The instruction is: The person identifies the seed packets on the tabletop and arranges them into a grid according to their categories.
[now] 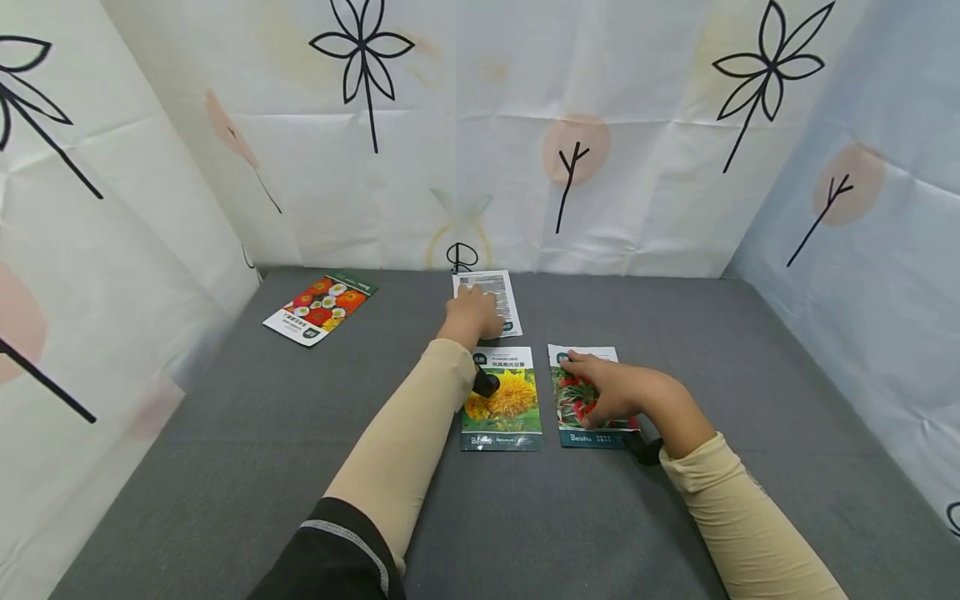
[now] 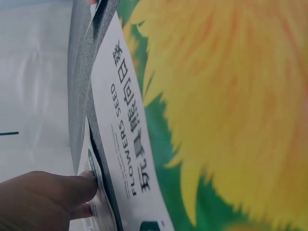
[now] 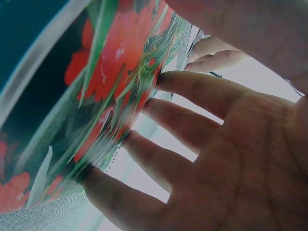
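Note:
My left hand (image 1: 472,317) is on a white printed packet (image 1: 510,302) near the back of the grey table. In the left wrist view its thumb and a finger touch the packet's upper side; the other fingertips are hard to make out. My right hand (image 1: 618,387) lies over a red-flower seed packet (image 1: 567,408), its fingers (image 3: 192,86) spread and fingertips against the printed face. Between the hands, nearer me, lies a yellow-flower seed packet (image 1: 517,396). My left wrist passes over its left side.
A seed packet with orange and white flowers (image 1: 322,307) lies slanted at the back left of the grey table (image 1: 300,467). White sheets with printed flowers (image 1: 480,167) hang along the back and both sides.

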`<state>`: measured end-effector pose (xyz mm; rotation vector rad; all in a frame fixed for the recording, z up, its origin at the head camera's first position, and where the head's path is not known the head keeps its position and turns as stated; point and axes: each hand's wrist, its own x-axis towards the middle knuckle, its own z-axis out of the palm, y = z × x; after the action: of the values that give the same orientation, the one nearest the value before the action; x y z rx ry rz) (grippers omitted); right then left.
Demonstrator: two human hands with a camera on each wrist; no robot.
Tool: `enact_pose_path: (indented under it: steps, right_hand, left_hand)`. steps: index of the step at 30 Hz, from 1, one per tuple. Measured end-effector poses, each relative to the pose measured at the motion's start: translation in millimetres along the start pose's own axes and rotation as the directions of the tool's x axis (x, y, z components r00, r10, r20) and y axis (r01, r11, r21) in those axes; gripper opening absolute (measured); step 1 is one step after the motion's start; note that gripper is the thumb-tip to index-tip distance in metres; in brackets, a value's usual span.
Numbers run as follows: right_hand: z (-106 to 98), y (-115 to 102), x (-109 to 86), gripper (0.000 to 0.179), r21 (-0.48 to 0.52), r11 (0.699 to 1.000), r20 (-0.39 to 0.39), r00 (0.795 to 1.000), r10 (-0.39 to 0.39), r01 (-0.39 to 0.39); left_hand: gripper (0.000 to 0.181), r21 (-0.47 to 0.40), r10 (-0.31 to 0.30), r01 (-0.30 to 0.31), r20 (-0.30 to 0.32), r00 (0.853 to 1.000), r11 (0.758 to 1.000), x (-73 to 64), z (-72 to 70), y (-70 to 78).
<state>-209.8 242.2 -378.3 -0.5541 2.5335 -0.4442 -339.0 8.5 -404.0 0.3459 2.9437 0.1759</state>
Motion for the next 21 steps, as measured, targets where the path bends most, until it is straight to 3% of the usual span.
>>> enact_pose_path:
  steps: [21]
  right_hand:
    - [-0.1,3.6,3.6,0.097,0.005,1.000,0.010,1.000,0.005,-0.006]
  left_hand:
    - [0.061,0.019,0.018,-0.018,-0.004,1.000,1.000,4.9,2.9,18.2]
